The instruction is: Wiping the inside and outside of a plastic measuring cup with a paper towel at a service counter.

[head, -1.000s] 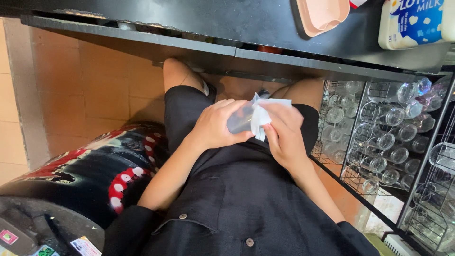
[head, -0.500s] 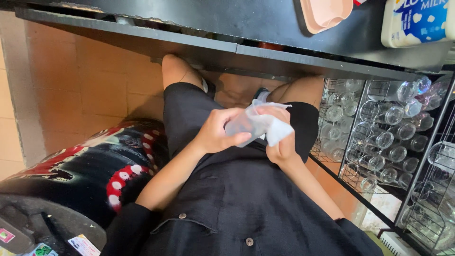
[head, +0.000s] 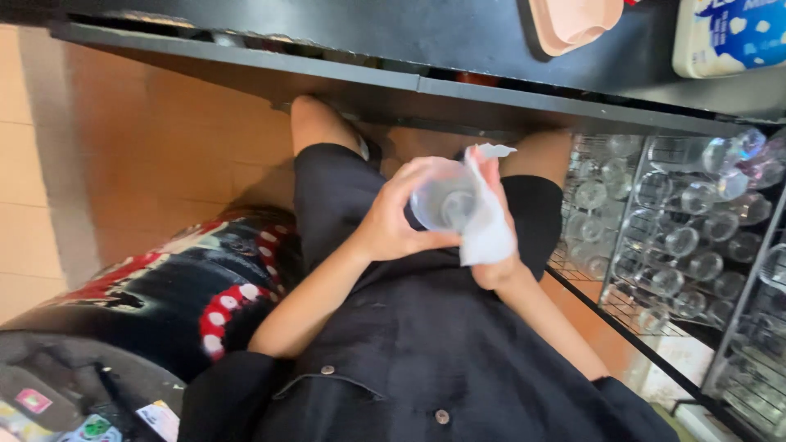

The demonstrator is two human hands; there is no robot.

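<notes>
Glass (head: 446,202) now faces me mouth-up over my lap, where a second ago it lay sideways under the white cloth (head: 488,229); my left hand (head: 391,225) is clamped round its wall, my right hand (head: 498,214) closed on the cloth along its far side. It looks empty (nothing pooled inside). Beyond, wire racks (head: 688,237) hold rows of upturned glasses, under the black counter (head: 393,82).

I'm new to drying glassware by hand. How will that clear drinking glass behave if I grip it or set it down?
The clear drinking glass looks thin-walled, so probably fragile and light. Its smooth surface may be slippery; the left hand wraps its side while the right hand backs it with a white cloth. Being round, it would likely roll if laid sideways.
</notes>
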